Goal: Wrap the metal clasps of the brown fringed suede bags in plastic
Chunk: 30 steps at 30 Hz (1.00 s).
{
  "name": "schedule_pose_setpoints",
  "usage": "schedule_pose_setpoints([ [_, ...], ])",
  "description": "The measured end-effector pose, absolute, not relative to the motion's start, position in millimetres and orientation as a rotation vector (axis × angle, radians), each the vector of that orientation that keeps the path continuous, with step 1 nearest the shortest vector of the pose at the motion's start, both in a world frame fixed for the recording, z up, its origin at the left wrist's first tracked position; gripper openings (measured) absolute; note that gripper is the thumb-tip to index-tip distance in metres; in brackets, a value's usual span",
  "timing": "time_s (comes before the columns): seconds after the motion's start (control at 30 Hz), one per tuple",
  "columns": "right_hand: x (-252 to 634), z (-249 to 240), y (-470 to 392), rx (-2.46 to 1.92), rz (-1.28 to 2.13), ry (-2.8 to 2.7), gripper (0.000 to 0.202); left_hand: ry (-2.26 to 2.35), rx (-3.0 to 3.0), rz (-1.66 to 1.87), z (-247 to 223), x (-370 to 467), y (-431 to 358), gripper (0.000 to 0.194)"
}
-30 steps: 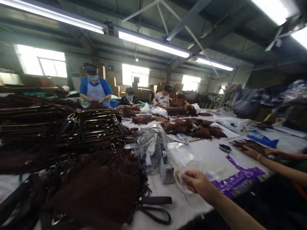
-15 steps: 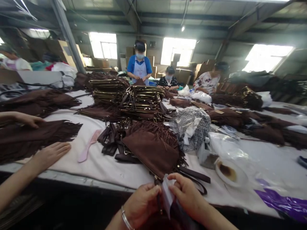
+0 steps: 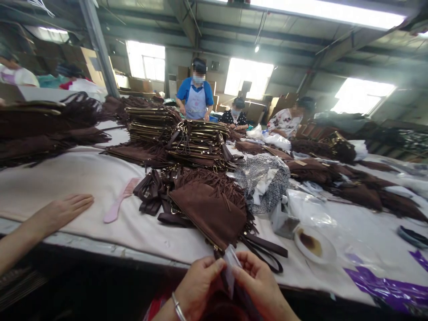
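Note:
A dark brown fringed bag [image 3: 212,211] lies at the table's front edge, its gold zipper running toward me. At the zipper's near end, my left hand [image 3: 200,283] pinches the dark zipper pull [image 3: 219,253] between thumb and fingers. My right hand [image 3: 259,283] is closed on a small clear plastic sleeve [image 3: 230,267], which overlaps the pull and hides its lower part. Both hands are close together, just off the table edge. A brown wrist strap [image 3: 267,245] trails from the bag to the right.
A co-worker's hand [image 3: 73,205] rests flat on the white cloth at left, near a pink comb [image 3: 118,205]. Stacked brown bags [image 3: 150,127] stand behind. To the right are a patterned plastic-wrapped bundle [image 3: 262,183], a stained white dish [image 3: 314,245] and purple plastic [image 3: 384,285].
The sleeve has come in over the zipper pull, covering more of it. At left, the co-worker's fringed bag has left the front cloth, and one of their hands is out of view.

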State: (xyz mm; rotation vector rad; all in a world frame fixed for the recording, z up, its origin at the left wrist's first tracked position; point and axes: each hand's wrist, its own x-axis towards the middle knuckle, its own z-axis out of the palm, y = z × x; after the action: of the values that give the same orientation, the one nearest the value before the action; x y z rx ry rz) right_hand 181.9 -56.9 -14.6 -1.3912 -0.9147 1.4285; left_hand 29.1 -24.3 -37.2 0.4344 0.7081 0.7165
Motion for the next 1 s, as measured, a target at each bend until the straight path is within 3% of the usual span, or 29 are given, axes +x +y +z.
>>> schedule_pose_setpoints([
  [0.27,181,-18,-48,-1.529,1.343,-0.791,0.039,0.767,0.458,0.709,-42,27,-28,0.033],
  [0.63,181,-12,-71,-1.827,1.153,-1.371,0.019,0.866,0.495,0.627,-9,10,-5,0.030],
  [1.0,176,-9,-71,-1.846,1.129,-1.469,0.015,1.055,0.722,0.634,-27,10,-11,0.039],
])
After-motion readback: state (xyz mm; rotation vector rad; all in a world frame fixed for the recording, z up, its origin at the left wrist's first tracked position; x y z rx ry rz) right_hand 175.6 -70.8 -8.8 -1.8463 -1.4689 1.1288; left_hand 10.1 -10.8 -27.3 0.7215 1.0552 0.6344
